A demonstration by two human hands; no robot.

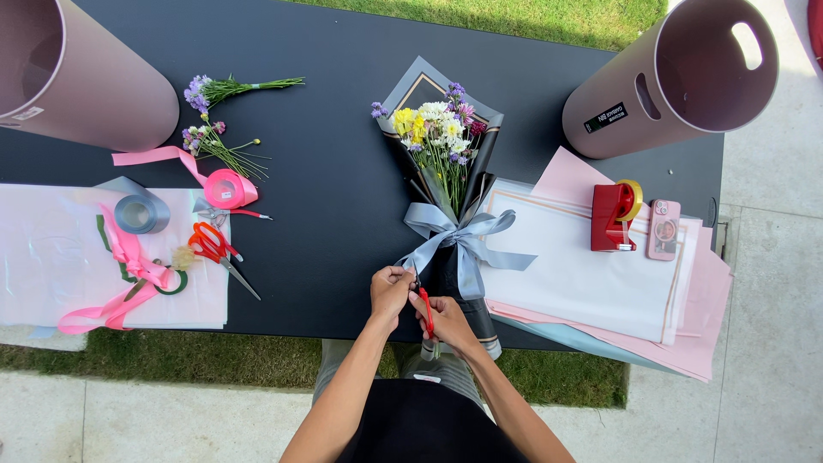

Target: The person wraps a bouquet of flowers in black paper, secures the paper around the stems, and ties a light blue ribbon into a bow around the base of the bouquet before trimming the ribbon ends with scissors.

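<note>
A flower bouquet (439,137) wrapped in black paper lies in the middle of the black table (334,189), tied with a grey-blue ribbon bow (463,240). My left hand (390,290) pinches the end of one ribbon tail near the table's front edge. My right hand (446,319) grips red-handled scissors (425,309), whose blades sit right at that ribbon end beside the left fingers. The bouquet's lower stem end is partly hidden behind my hands.
Two pink cylinders (86,73) (677,77) lie at the far corners. Left: loose flowers (214,129), pink ribbon spool (227,187), grey ribbon roll (137,213), orange scissors (219,253), pink ribbon scraps. Right: stacked wrapping paper (591,274), red tape dispenser (613,214), pink phone (663,229).
</note>
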